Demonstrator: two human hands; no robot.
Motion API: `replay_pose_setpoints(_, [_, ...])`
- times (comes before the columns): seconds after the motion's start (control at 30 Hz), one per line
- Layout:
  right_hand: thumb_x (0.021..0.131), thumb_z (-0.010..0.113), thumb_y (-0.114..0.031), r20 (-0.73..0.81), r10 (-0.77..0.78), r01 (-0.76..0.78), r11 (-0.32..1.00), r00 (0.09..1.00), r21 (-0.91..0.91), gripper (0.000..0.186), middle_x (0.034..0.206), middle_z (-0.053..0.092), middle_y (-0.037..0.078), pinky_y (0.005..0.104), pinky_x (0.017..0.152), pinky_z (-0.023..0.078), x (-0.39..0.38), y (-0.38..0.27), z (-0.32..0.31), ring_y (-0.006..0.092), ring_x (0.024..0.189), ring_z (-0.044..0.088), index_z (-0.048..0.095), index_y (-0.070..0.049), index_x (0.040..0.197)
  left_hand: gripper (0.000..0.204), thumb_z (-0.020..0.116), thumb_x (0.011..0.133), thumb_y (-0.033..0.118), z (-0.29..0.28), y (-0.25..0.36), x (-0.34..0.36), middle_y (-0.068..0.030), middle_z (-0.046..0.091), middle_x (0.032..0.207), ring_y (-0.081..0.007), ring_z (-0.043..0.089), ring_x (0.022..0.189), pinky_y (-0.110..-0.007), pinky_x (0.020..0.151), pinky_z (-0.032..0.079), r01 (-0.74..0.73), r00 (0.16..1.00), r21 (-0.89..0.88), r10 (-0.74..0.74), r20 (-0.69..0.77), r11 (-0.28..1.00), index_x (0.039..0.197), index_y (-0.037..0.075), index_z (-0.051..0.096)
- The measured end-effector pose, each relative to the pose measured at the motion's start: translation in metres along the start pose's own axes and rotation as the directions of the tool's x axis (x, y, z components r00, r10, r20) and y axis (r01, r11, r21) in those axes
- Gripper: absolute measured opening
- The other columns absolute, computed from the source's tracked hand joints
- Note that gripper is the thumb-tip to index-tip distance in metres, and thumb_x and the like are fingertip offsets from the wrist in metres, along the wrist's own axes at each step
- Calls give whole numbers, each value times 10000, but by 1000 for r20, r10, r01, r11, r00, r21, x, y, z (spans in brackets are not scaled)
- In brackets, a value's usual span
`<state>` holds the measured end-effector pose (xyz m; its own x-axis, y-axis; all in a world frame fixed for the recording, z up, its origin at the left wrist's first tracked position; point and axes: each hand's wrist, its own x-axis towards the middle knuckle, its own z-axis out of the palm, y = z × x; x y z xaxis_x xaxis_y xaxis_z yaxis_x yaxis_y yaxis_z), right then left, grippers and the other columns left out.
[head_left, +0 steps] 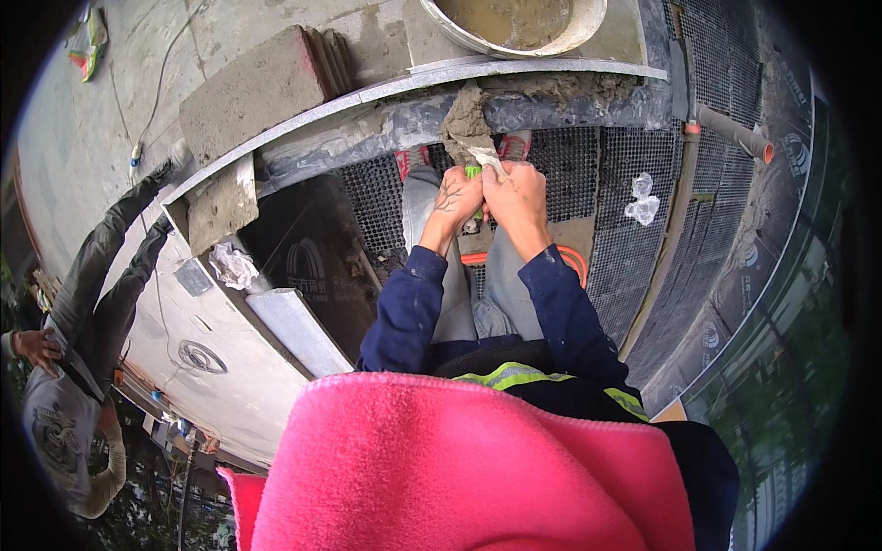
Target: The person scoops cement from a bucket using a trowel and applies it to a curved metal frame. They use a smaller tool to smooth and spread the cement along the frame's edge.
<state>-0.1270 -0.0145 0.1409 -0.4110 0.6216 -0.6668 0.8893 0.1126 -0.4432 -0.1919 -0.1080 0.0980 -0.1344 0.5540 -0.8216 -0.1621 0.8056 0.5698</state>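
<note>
In front of my knees, my left hand (457, 199) is closed round a green-handled tool, probably a trowel, whose green handle (473, 172) shows beside the fingers. Wet grey mortar (467, 115) lies just beyond the fists, covering whatever is under it. My right hand (516, 200) is closed right beside the left, with its fingers on a pale, mortar-smeared flat piece (487, 158); its kind is unclear. Past the hands runs a mortar-smeared ledge (367, 138) with a metal edging strip (386, 89).
A bucket of murky water (510, 20) and stacked grey slabs (262, 87) stand beyond the ledge. Black grid panels (634, 239), an orange pipe end (764, 151) and an orange hose (574, 262) lie around me. Another person (78, 367) is at left. Pink cloth (459, 468) fills the foreground.
</note>
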Motion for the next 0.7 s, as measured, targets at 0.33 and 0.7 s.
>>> replay_pose_setpoints(0.33, [841, 635, -256, -43, -189, 187, 981, 981, -52, 328, 747, 681, 230, 409, 657, 545, 8, 9, -13, 361, 710, 690, 692, 54, 932, 122, 556, 865, 69, 2, 0, -2, -42, 526, 647, -137, 529, 480, -314, 415, 475, 73, 994, -778, -110, 5, 624, 768, 19, 502])
replay_pose_setpoints(0.7, [822, 644, -300, -12, -172, 172, 985, 985, -32, 371, 891, 668, 280, 470, 753, 530, 33, 18, 15, 424, 850, 664, 699, 22, 996, 66, 543, 848, 43, -16, 6, -6, -29, 495, 656, -115, 485, 472, -312, 419, 449, 126, 984, -812, -177, 28, 570, 817, 43, 485])
